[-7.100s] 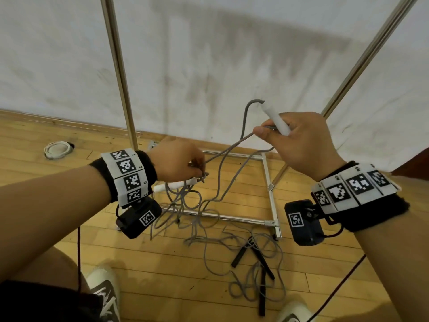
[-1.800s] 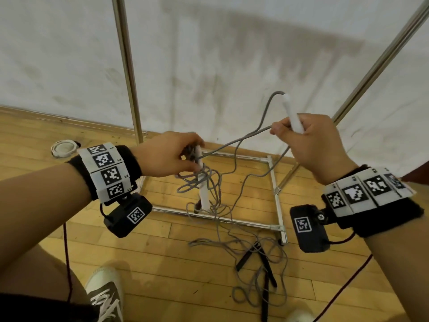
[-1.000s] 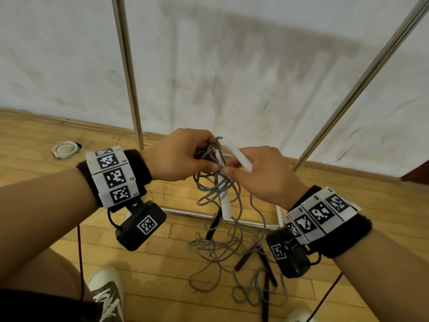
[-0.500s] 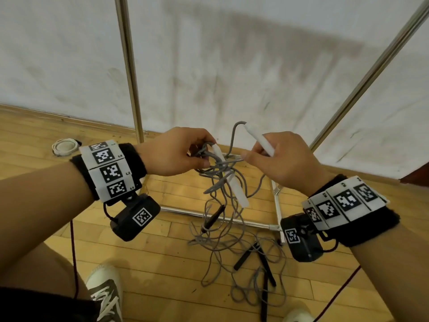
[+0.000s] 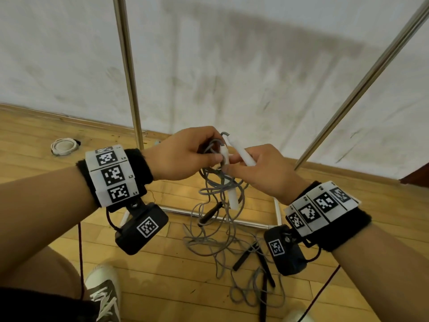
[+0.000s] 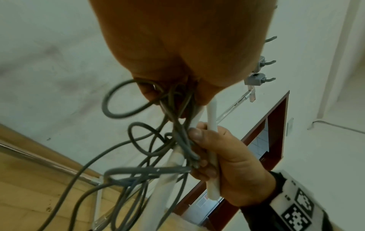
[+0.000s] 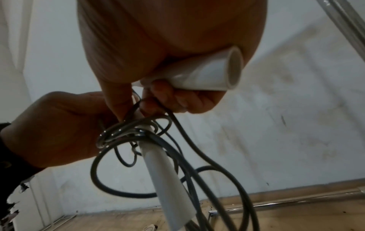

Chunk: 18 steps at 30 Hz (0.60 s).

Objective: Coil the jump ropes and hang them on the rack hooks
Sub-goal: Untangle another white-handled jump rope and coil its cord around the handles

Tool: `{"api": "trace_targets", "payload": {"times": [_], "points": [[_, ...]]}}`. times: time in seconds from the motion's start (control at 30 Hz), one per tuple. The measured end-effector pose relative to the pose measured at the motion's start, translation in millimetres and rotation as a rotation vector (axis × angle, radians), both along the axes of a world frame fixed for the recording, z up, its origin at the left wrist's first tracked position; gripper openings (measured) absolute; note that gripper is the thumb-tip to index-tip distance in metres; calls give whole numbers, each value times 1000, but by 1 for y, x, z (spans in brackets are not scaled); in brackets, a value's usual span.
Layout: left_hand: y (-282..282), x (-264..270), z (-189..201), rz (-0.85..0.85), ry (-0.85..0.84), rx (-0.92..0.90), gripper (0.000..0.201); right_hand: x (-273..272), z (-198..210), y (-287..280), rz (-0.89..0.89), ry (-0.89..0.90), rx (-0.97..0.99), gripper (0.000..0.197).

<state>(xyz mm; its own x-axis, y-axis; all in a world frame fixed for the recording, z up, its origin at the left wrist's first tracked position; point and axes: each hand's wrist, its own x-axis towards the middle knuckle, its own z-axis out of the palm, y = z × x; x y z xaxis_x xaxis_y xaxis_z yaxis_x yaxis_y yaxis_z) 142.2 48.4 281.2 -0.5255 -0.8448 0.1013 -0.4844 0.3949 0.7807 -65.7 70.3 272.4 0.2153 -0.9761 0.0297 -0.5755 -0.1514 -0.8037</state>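
Grey rope cord (image 5: 216, 231), white handles (image 5: 241, 153), black handles (image 5: 241, 261) on tan wood floor (image 5: 176, 275), black wristbands (image 5: 139, 166) with black-and-white square markers, silver rack poles (image 5: 127, 66), off-white stained wall (image 5: 232, 54).

Hands: left hand (image 5: 183, 154) and right hand (image 5: 262, 173) touching, in front of the wall (image 5: 232, 66), above the floor (image 5: 174, 275).
Cord (image 5: 216, 182): hangs from both hands to the floor.
Handles: one (image 5: 241, 154) in the right hand; the other (image 5: 232, 196) hangs below the left hand, among the cord.
Rack base (image 5: 218, 217): on the floor, behind the rope pile (image 5: 255, 263).
Poles: left pole (image 5: 127, 66) behind the left hand, right pole (image 5: 362, 84) slanting right of the hands.
Tape roll (image 5: 65, 146): on the floor, far left, by the wall.
Hooks (image 6: 264, 71): on the rack, behind the left hand in the left wrist view.
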Motion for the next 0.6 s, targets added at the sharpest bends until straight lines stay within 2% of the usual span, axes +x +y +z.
{"api": "trace_targets", "payload": {"times": [0.07,0.1,0.2,0.3,0.47,0.6], "points": [[1,-1,2,29,55,-2,7,3,0,0,14,0,-3,9],[1,-2,4,33,30,-46,5,4,0,0,26,12,-21,9],[2,-3,9,-3,-148,-153,18,5,-2,2,42,38,-68,13],[2,-3,13,-14,-256,-190,19,7,-5,4,69,52,-70,16],[-4,3,15,113,-92,-182,12,-2,-13,2,22,146,3,15],[-9,9,8,183,23,-106,8,-11,-20,0,-32,120,53,13]]}}
